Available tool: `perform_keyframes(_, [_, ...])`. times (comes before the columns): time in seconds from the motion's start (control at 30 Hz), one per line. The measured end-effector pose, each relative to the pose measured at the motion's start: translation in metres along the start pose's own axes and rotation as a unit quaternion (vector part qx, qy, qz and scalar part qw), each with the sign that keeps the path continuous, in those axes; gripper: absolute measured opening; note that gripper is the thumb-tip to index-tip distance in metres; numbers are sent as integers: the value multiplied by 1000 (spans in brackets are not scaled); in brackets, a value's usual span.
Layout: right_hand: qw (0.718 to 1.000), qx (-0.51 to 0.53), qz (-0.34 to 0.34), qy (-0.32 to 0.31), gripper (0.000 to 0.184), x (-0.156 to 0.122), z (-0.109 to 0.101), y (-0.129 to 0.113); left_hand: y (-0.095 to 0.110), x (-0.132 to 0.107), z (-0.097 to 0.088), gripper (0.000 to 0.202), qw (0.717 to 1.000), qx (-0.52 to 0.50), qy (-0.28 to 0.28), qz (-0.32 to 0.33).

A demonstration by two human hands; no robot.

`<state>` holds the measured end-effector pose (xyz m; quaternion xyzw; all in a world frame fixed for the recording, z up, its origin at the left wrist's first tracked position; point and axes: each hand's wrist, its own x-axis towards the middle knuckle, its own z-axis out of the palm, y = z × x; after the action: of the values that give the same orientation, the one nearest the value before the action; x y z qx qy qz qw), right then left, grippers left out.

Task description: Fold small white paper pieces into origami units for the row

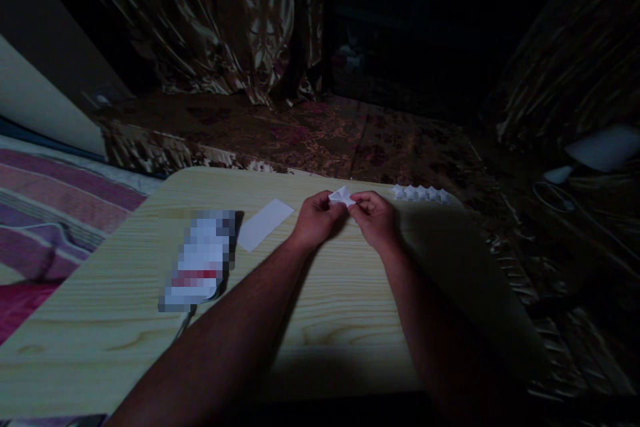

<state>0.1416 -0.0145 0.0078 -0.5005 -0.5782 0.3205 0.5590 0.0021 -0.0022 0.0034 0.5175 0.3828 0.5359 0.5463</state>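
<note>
Both my hands meet near the far edge of a pale wooden table (345,300), pinching a small piece of folded white paper (342,196) between them. My left hand (316,219) grips its left side with thumb and fingers. On the other side, my right hand (374,220) pinches the right corner. Creases and pointed corners show on the folded paper. To the left of my left hand lies a flat white paper strip (266,224). Several small folded white paper pieces (421,193) sit in a row at the far right of the table.
A blurred-out device (203,260) with a cable lies on the table's left. Beyond stand a patterned cloth-covered ledge (300,130) and curtains (250,20). A striped bedspread (55,213) is at left. A white lamp-like object (603,148) with a cord is at right.
</note>
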Motion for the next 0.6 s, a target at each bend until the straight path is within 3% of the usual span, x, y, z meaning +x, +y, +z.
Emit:
perform_keyframes(0.23, [1000, -8, 20, 7, 13, 0, -1, 0, 0, -1, 1, 22, 1000, 12, 5, 8])
perform_keyframes(0.6, [999, -44, -9, 13, 6, 0, 0, 4, 4, -4, 1, 18, 997, 66, 31, -4])
